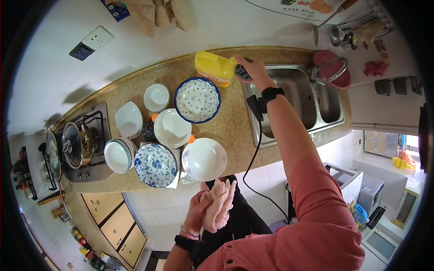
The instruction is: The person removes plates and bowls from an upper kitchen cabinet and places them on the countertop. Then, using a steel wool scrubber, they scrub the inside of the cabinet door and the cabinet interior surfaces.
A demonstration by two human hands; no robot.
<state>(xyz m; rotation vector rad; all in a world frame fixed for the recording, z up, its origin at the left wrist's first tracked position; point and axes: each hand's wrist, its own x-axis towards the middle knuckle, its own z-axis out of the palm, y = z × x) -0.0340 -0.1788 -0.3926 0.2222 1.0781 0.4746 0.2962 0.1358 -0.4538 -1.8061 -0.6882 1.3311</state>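
Note:
My left hand (pixel 198 211) grips a crumpled pink cloth (pixel 219 206) in front of my body, below the counter's front edge. Stretched out towards the back of the counter, my right hand (pixel 257 71) has its fingers around a grey wire scrubber (pixel 242 71). That scrubber is beside the capped end of a yellow detergent jug (pixel 213 67); whether they touch I cannot tell. A white patterned bowl with a blue rim (pixel 197 100) stands in front of the jug. Nearer me are a large white bowl (pixel 204 159) and a blue floral bowl (pixel 156 165).
A steel double sink (pixel 288 98) with a faucet (pixel 330 69) and pink basin (pixel 320 57) lies right. White bowls (pixel 173 128) and a dark scrubber (pixel 148 130) sit left. A lidded pot (pixel 77 145) stands on the gas stove (pixel 101 162). A black cable (pixel 252 162) hangs from my right wrist.

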